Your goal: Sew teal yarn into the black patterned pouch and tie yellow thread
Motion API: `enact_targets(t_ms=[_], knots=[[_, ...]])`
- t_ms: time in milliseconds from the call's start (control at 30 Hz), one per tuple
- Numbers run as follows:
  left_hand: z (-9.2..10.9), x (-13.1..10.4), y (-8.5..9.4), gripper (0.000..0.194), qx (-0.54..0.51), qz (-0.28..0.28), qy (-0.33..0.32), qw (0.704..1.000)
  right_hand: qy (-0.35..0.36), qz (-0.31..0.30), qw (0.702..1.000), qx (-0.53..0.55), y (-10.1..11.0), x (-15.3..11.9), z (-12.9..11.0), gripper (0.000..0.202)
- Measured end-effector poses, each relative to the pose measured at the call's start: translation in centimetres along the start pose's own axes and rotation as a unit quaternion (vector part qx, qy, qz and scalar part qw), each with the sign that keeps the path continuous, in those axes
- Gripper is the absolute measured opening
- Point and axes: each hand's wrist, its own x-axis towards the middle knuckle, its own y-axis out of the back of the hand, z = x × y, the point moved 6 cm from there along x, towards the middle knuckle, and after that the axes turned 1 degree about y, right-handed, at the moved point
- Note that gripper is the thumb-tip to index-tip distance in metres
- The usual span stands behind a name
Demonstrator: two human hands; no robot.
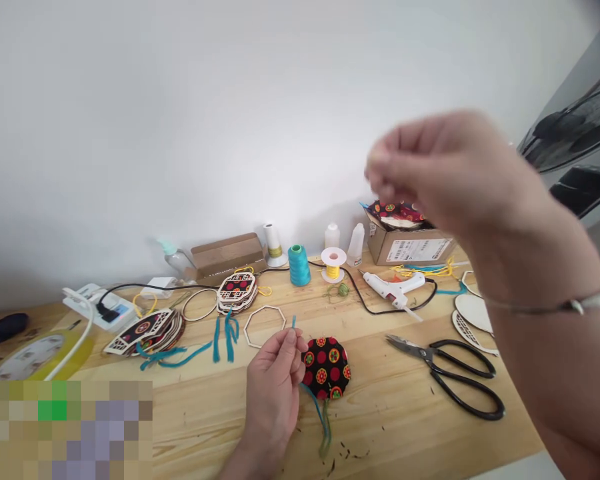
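My left hand point(276, 377) is low in the middle, thumb and fingers pinched on a teal cord point(294, 322) whose short end sticks up above the fingertips. Just right of it lies a round black fabric piece point(327, 367) with red and orange flower prints, its left edge partly behind my fingers. Teal and green strands point(325, 427) trail from its lower edge onto the table. High on the right, my right hand point(440, 167) is raised in front of the wall, slightly blurred, fingers closed together; whatever they hold is too fine to see.
Black-handled scissors point(445, 373) lie open at right. Behind are a white glue gun point(395, 288), a teal thread cone point(299, 267), a yellow thread spool point(333, 267) and a cardboard box point(407, 245). Patterned wooden-framed pieces point(153, 330) and an octagonal frame point(247, 327) lie left.
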Motion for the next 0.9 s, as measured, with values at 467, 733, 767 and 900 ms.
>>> enact_targets(t_ms=[467, 733, 767, 900], knots=[[-0.4, -1.5, -2.5, 0.022, 0.101, -0.04, -0.018, 0.994, 0.065, -0.344, 0.91, -0.223, -10.3, -13.2, 5.5, 0.017], [-1.7, -1.5, -2.1, 0.022, 0.121, -0.076, 0.028, 0.989, 0.037, -0.307, 0.936, -0.167, -11.2, -13.3, 8.1, 0.014], [-1.8, -1.5, -2.0, 0.022, 0.12, -0.074, 0.032, 0.99, 0.037, -0.303, 0.939, -0.158, -11.2, -13.3, 8.2, 0.015], [-1.9, -1.5, -2.0, 0.021, 0.123, -0.076, 0.032, 0.989, 0.041, -0.28, 0.951, -0.121, -11.1, -13.2, 8.4, 0.017]])
